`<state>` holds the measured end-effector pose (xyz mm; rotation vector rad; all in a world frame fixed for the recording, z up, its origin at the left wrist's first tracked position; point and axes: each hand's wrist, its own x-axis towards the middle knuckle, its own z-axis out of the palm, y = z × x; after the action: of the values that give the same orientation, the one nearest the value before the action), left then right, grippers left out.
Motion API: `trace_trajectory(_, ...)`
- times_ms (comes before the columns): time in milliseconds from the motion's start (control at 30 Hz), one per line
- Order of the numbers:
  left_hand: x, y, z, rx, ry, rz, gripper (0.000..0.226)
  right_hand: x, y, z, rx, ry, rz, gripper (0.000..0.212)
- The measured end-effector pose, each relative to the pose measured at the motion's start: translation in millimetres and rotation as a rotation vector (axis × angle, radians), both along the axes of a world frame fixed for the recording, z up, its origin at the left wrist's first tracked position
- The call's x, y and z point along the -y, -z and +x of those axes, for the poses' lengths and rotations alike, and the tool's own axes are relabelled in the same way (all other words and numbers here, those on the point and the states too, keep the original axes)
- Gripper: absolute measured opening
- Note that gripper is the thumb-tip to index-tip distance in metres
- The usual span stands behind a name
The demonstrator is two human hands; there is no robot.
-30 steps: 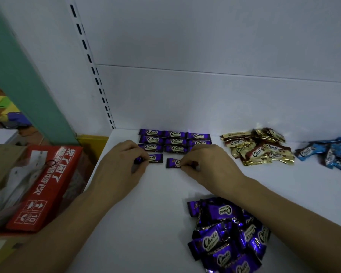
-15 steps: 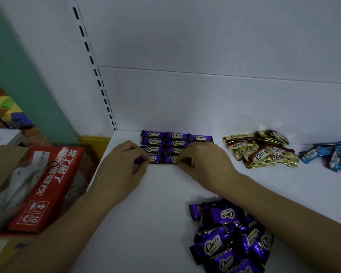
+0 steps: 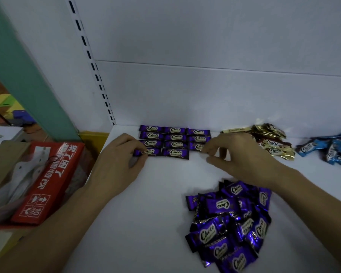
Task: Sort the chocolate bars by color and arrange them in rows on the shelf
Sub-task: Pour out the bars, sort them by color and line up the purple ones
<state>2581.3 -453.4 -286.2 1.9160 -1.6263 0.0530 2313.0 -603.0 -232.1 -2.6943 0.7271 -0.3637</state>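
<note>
Purple pile [image 3: 228,223] lies at six o'clock from your right grip [image 3: 242,156], the nearer one, fingers apart and empty; left grip [image 3: 118,162] pinches the front-row bar [image 3: 152,152], long axis three-to-nine, on the shelf [image 3: 146,213].

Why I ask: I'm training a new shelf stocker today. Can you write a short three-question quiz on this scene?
1. True or false: the gold bars already lie in neat rows.
2. The left hand pinches the front-left purple bar at its: A) left end, B) middle, C) right end.
3. How many bars make up the front row of the purple grid, the row nearest the person?

Key: 1 false, they sit in a loose pile; 2 A; 3 two.
</note>
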Motion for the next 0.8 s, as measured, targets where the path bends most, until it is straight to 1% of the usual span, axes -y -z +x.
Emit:
trace_trajectory(100, -7.5, -9.4, -13.3, -0.009, 0.086, 0.012, 0.019, -0.9, -8.4, -23.4, -0.105, -0.095, 0.028, 0.025)
trace_trajectory(200, -14.1, -25.5, -36.6, -0.055, 0.265, 0.185, 0.025, -9.7, -14.1, -38.7, -0.157, -0.220, 0.088, 0.033)
trace_trajectory(300, -12.9, -35.3, -59.4, -0.021, 0.387, 0.392, 0.031, -21.9, -12.1, -45.4, -0.221, -0.332, 0.089, 0.040)
trace_trajectory(367, -10.1, -37.5, -72.3, -0.010, 0.442, 0.459, 0.039, -27.3, -8.8, -46.9, -0.244, -0.358, 0.089, 0.044)
trace_trajectory(433, -6.7, -37.0, -83.1, -0.039, 0.504, 0.497, 0.047, -30.2, -6.0, -47.8, -0.241, -0.365, 0.080, 0.044)
trace_trajectory(500, -2.5, -35.2, -90.9, -0.035, 0.545, 0.522, 0.049, -31.1, -2.6, -48.7, -0.223, -0.365, 0.055, 0.040)
trace_trajectory(633, 6.0, -33.0, -95.9, -0.027, 0.538, 0.495, 0.036, -31.1, 2.8, -51.9, -0.142, -0.350, 0.089, 0.035)
trace_trajectory(733, 7.4, -26.5, -95.2, 0.002, 0.534, 0.440, 0.029, -28.3, 2.6, -54.1, -0.003, -0.320, 0.184, 0.031)
trace_trajectory(800, 6.8, -23.1, -92.8, -0.030, 0.507, 0.383, 0.026, -23.6, 3.1, -55.3, 0.114, -0.273, 0.270, 0.027)
